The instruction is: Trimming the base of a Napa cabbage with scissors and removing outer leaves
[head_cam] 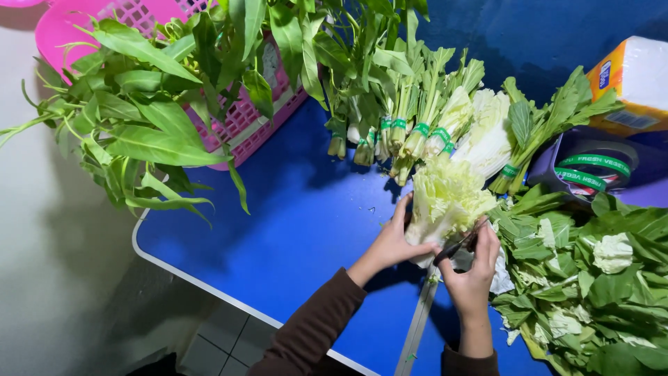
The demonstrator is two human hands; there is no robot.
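Two hands work here: our left hand [394, 240] wraps curled fingers around a pale cabbage [445, 202], while our right hand [473, 275], wrist bent, grips dark scissors [456, 247] at its base.

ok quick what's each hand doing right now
Left hand: closed around the pale napa cabbage, gripping it.
Right hand: closed on dark-handled scissors at the cabbage's base.

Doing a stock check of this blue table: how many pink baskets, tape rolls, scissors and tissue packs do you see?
Pink basket: 1
Green tape rolls in the holder: 2
Scissors, in the right hand: 1
Tissue pack: 1
Total: 5
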